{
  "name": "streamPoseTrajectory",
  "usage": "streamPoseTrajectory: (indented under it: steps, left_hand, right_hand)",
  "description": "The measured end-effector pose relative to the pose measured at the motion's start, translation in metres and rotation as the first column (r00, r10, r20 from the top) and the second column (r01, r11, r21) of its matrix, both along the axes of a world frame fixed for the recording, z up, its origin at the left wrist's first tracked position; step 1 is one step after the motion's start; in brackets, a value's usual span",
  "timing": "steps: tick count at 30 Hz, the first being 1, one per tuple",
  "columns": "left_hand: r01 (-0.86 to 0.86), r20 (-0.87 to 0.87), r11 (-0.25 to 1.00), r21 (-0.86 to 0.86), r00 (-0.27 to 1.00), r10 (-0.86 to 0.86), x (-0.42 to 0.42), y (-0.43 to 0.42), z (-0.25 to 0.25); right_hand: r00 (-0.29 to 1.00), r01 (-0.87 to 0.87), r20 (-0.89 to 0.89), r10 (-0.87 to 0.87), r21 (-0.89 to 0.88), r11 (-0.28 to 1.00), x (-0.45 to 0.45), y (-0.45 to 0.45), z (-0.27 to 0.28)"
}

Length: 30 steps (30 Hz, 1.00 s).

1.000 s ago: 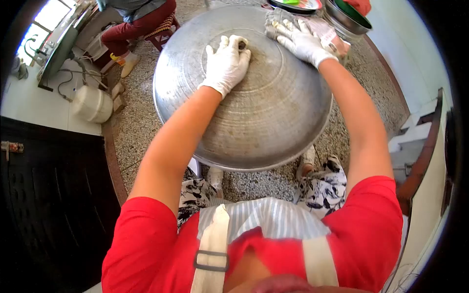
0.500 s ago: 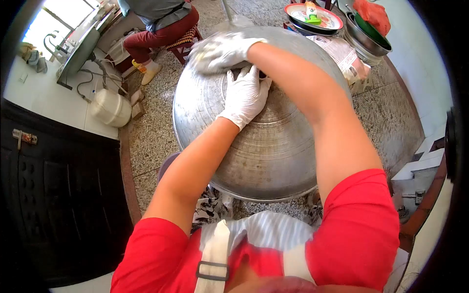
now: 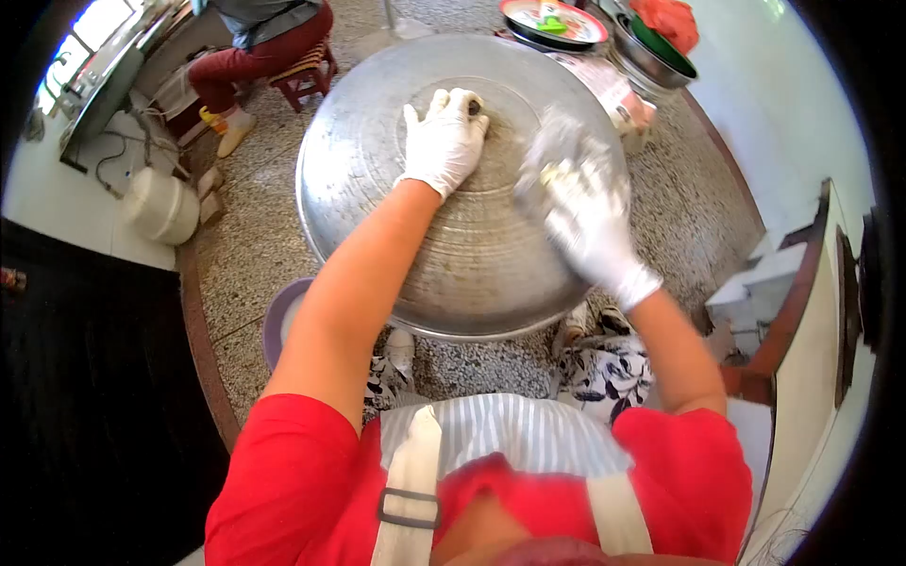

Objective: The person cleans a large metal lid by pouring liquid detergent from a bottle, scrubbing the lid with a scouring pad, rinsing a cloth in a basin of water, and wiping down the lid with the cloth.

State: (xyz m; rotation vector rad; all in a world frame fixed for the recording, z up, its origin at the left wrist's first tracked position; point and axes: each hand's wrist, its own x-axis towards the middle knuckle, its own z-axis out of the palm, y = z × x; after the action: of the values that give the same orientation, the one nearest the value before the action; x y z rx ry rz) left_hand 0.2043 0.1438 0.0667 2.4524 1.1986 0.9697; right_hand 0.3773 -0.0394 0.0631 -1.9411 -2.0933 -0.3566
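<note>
A large domed metal lid with ring marks and brownish stains lies in front of me. My left hand, in a white glove, rests at its middle with the fingers curled round the dark knob. On the lid's right side is my right hand, also gloved and smeared by motion. Under and ahead of its fingers is a crumpled greyish cloth, pressed against the metal. The blur hides what the cloth is made of.
A purple basin stands on the floor left of the lid. Beyond it, a person sits on a low stool. A round tray and metal bowls are at the back right. A white tank stands left.
My right hand has swept with the cloth from the lid's far left side to its right side. My left hand stays by the knob, now uncovered. The view has shifted slightly.
</note>
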Motion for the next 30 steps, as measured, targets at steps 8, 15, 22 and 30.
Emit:
streamPoseTrajectory:
  steps: [8,15,22,30]
  left_hand:
    - [0.013,-0.013,1.0,-0.004,1.0,-0.013,-0.002,0.01,-0.008]
    - [-0.006,-0.045,0.999,-0.046,0.999,0.004,0.0,0.008,-0.005]
    - [-0.022,-0.045,0.998,-0.066,0.999,0.019,0.001,0.006,-0.003]
    - [-0.031,-0.081,0.997,-0.076,0.996,0.025,0.001,0.014,-0.006]
  right_hand:
    - [0.984,-0.176,-0.023,0.175,-0.165,0.97,-0.037,-0.004,0.018]
    - [0.974,0.128,-0.168,-0.154,-0.152,0.98,0.123,0.205,-0.01]
    - [0.695,0.12,-0.675,-0.249,-0.233,0.965,0.153,0.148,-0.02]
    - [0.664,0.413,-0.69,-0.288,0.018,0.91,-0.061,-0.068,-0.05]
